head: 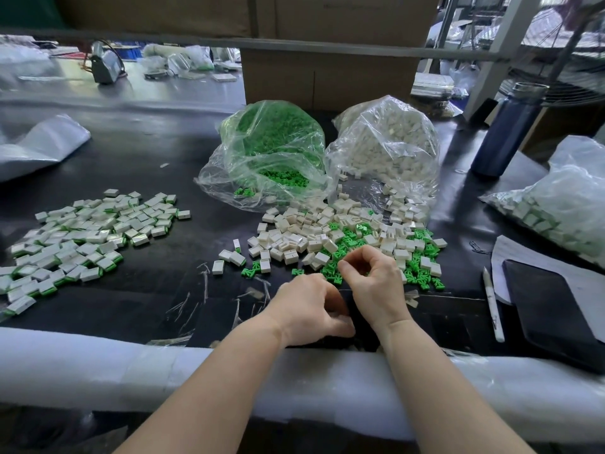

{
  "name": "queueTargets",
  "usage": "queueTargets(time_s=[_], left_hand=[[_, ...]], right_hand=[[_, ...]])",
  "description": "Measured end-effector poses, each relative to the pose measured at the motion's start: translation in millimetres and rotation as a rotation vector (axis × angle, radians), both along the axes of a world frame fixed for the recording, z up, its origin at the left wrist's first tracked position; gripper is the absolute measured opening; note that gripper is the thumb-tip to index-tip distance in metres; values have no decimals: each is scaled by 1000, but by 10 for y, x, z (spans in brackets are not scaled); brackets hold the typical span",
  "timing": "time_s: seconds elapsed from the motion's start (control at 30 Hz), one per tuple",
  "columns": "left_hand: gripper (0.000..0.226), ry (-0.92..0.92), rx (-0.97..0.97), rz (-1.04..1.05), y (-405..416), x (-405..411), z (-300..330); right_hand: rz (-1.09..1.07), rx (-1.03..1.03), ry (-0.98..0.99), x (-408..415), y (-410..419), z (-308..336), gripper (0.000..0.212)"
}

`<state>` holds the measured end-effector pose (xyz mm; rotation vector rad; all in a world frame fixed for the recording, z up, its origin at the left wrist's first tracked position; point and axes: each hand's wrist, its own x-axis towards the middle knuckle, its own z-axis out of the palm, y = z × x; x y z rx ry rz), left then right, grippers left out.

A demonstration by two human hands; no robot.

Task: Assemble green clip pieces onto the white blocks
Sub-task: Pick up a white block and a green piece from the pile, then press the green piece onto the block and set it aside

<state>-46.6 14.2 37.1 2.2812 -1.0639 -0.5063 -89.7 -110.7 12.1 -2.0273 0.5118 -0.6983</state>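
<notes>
Loose white blocks [288, 237] and green clips [422, 273] lie mixed in a heap at the table's middle. My right hand [376, 280] rests on the heap's near edge, thumb and forefinger pinched together over the clips; I cannot see whether a clip sits between them. Just in front of it, my left hand [304, 306] is curled shut around a small pale piece that looks like a white block [344, 318], mostly hidden by the fingers. Finished blocks with green edges [85, 237] are spread out at the left.
Two open plastic bags stand behind the heap, one of green clips [271, 149] and one of white blocks [389, 142]. Another bag of parts [556, 204], a dark bottle [510, 129], a black tablet [553, 306] and a pen [492, 306] are at the right. A padded white edge [98, 365] runs along the front.
</notes>
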Motion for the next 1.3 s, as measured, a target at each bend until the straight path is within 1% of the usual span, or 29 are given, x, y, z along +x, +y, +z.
queueTargets(time_s=[0.07,0.1,0.2,0.3,0.37,0.43,0.5,0.6,0.77,0.97,1.1,1.23,1.3], left_hand=[[10,14,-68,4,0,3,-21],[11,69,-138,41,5,23,-30],[10,323,-389,242,33,120,-35],[6,541,-570,403,30,213,-70],[6,583,-617,427,13,241,-94],[7,606,-667,397,-18,236,-110],[9,602,-718,379,-51,222,-127],[11,505,-720,384,-83,206,-146],[6,439,-764,418,-81,187,-207],[14,409,-832,419,-73,159,-221],[14,429,-849,399,-57,161,-230],[11,393,-841,393,-52,170,-250],[14,399,-845,397,-53,176,-257]], right_hand=[[5,6,-5,-1,-2,-2,17],[5,9,-6,0,-4,-4,17],[13,42,-10,7,-14,-5,16],[67,168,-45,3,-15,14,13],[149,287,-60,-10,-2,38,10],[222,336,-69,-25,12,61,8],[243,333,-91,-32,14,70,10],[217,310,-120,-32,-3,69,12],[244,242,-137,-20,3,55,16],[215,157,-114,-1,12,16,15],[242,155,-85,11,19,-8,7],[261,201,-114,12,22,-7,12],[278,209,-116,14,18,-2,14]])
